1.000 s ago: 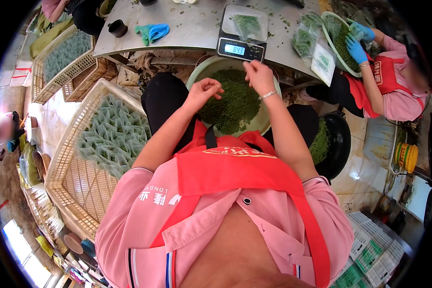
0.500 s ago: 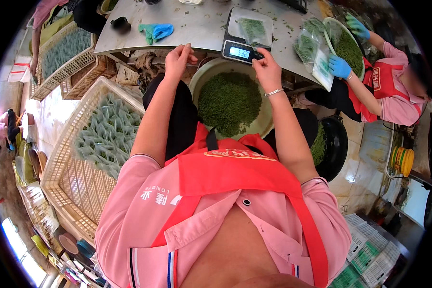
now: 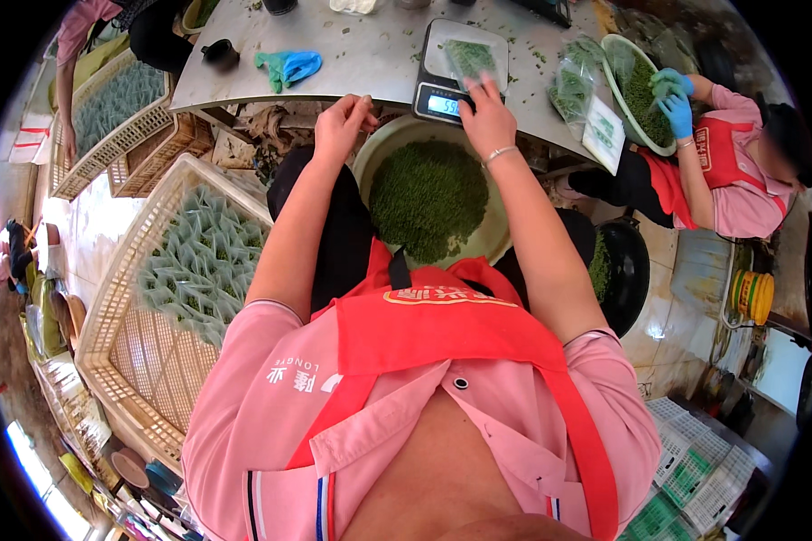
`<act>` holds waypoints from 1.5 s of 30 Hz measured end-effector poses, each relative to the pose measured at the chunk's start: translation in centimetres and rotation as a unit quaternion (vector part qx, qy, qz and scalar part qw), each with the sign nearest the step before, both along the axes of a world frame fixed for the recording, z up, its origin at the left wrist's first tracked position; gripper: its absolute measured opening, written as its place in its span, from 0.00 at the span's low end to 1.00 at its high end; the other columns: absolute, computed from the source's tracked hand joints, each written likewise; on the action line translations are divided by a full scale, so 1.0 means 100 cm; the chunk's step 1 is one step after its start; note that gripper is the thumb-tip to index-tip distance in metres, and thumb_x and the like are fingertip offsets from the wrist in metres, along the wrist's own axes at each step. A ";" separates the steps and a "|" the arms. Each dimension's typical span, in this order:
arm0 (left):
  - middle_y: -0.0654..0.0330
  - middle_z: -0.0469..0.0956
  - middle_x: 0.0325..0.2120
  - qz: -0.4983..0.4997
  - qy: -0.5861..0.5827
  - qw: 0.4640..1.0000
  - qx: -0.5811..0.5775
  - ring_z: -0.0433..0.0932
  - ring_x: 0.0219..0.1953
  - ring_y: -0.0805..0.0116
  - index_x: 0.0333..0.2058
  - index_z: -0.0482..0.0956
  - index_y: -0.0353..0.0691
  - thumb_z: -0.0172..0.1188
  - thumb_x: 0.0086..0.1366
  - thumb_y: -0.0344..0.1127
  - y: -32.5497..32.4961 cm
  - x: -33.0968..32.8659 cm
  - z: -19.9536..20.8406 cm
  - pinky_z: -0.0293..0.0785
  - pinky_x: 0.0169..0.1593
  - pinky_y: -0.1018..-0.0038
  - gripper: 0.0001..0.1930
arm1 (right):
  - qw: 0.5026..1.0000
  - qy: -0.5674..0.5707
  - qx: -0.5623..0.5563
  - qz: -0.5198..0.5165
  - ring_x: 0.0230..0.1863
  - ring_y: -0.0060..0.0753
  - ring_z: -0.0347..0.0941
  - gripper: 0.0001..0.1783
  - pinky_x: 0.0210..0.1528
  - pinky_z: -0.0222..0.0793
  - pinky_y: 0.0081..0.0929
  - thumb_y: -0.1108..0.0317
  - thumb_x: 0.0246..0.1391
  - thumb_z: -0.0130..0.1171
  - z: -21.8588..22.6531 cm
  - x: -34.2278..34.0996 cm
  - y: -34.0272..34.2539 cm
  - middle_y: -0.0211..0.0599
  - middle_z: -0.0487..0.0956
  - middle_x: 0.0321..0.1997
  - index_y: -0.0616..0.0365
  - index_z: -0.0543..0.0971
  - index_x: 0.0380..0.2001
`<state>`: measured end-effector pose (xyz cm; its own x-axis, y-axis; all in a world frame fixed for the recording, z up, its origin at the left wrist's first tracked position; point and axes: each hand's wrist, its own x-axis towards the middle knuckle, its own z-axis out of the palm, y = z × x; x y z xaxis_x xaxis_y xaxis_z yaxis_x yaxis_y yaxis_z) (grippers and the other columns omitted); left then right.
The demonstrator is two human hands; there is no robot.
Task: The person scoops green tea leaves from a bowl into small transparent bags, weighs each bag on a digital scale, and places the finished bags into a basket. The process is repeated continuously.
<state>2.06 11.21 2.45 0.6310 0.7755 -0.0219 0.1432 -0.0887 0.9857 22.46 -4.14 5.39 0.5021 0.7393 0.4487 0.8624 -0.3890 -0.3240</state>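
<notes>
A digital scale (image 3: pixel 444 105) stands at the table's front edge, its display lit. On its white pan lies a clear plastic bag (image 3: pixel 470 59) of small green pieces. My right hand (image 3: pixel 489 122) reaches over the scale with fingers stretched out, fingertips at the bag's near edge; the grip on it is not plain. My left hand (image 3: pixel 341 128) hovers left of the scale, fingers curled together; anything inside them is hidden. Below both hands, between my knees, a pale basin (image 3: pixel 366 171) holds a heap of chopped greens (image 3: pixel 429 198).
At my left, a cream plastic crate (image 3: pixel 128 361) holds many filled bags (image 3: pixel 203 261). A blue-green glove (image 3: pixel 287 68) and dark cup (image 3: pixel 221 54) sit on the metal table (image 3: pixel 361 54). A gloved co-worker (image 3: pixel 726 149) leans over another basin (image 3: pixel 615 90). A black pan (image 3: pixel 630 279) stands right.
My right hand has moved from the scale's front right corner up to the bag, and the display reading has changed. The co-worker's lower hand has moved up to the basin, beside the other.
</notes>
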 end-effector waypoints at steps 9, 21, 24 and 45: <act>0.62 0.79 0.25 0.118 0.095 0.838 0.524 0.77 0.29 0.59 0.42 0.73 0.44 0.66 0.50 0.41 -0.010 0.007 0.014 0.72 0.38 0.67 0.21 | 0.964 -0.046 -0.181 0.187 0.34 0.45 0.77 0.07 0.35 0.74 0.39 0.69 0.47 0.52 0.080 -0.054 0.044 0.41 0.74 0.41 0.55 0.80 0.28; 0.54 0.79 0.27 0.027 0.268 0.882 0.386 0.78 0.26 0.52 0.52 0.67 0.54 0.58 0.53 0.41 -0.022 0.008 0.000 0.72 0.27 0.60 0.25 | 0.941 0.038 -0.260 0.212 0.40 0.42 0.76 0.10 0.40 0.73 0.36 0.68 0.49 0.51 0.057 -0.096 0.044 0.38 0.73 0.44 0.50 0.79 0.34; 0.54 0.79 0.28 0.023 0.233 0.871 0.431 0.77 0.26 0.53 0.51 0.68 0.54 0.58 0.53 0.40 -0.021 0.011 -0.003 0.71 0.27 0.60 0.24 | 0.937 0.035 -0.282 0.202 0.39 0.41 0.76 0.09 0.40 0.73 0.38 0.67 0.49 0.51 0.043 -0.091 0.041 0.37 0.73 0.45 0.49 0.79 0.33; 0.50 0.76 0.44 0.041 -0.024 0.999 0.009 0.77 0.39 0.67 0.50 0.69 0.31 0.64 0.57 0.43 -0.019 0.011 -0.007 0.74 0.41 0.74 0.27 | 0.971 0.137 0.039 -0.193 0.39 0.49 0.75 0.15 0.44 0.69 0.39 0.64 0.52 0.48 0.003 0.231 -0.047 0.49 0.78 0.36 0.46 0.79 0.41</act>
